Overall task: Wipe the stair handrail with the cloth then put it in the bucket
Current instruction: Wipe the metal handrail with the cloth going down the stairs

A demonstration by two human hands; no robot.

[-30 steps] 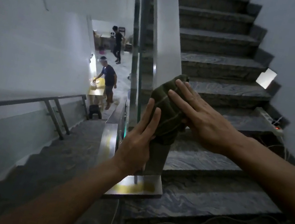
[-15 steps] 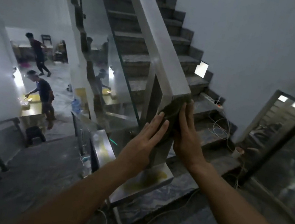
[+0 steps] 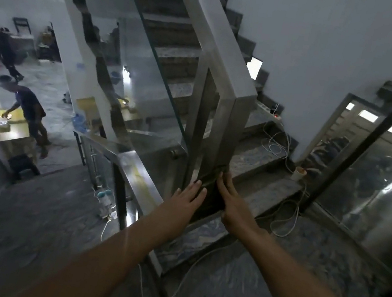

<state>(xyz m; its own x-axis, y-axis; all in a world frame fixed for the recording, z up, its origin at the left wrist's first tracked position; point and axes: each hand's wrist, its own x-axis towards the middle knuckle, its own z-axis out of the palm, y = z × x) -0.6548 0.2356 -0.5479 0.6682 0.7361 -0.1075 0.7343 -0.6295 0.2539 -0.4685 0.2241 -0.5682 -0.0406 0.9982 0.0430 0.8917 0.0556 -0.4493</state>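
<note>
The steel handrail (image 3: 218,45) slopes down from the upper flight and turns into a vertical end post (image 3: 226,132). A dark green cloth (image 3: 209,190) is wrapped around the lower part of that post. My left hand (image 3: 184,198) presses flat on the cloth's left side, and my right hand (image 3: 228,201) presses on its right side, fingers pointing up. The cloth is squeezed between both palms, low on the post near the step. No bucket is in view.
A glass panel (image 3: 149,82) runs under the rail. White cables (image 3: 283,211) trail over the marble steps and landing, with a power strip (image 3: 269,110) and a cup (image 3: 299,174) on the steps. A glass door (image 3: 381,175) stands right. Two people (image 3: 29,108) are on the floor below left.
Both hands have slid the cloth down the post, from just under the rail's bend to near its base. The view has pulled back and tilted.
</note>
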